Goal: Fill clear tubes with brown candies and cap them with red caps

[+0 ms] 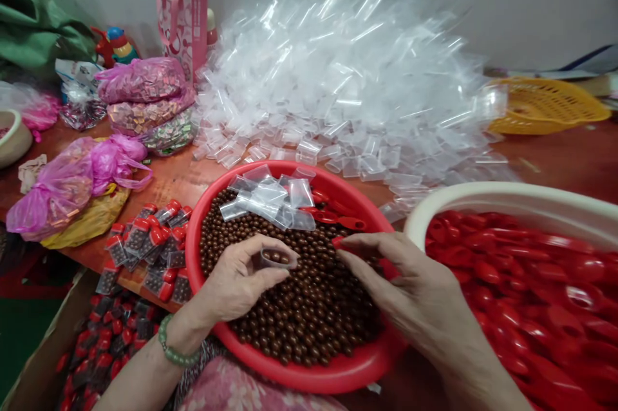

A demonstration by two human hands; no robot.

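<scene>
My left hand (244,276) grips a small clear plastic tube (279,258) by its sides, its mouth facing up and brown balls showing inside. To the right, my right hand (405,282) pinches a small red plastic piece (337,241), mostly hidden by the fingertips; it is apart from the tube. Both hands are over a red basin (197,250) of glossy brown balls (309,314). On top of the balls, at the far side, lie several empty clear tubes (270,195) and a few red plastic caps (347,221).
A white tub (483,189) of red caps stands at right. Behind the basin rises a big heap of clear tubes (338,76). Filled red-capped tubes (149,243) lie at left, more in a box below. Pink bags (58,192) and a yellow basket (545,105) flank the heap.
</scene>
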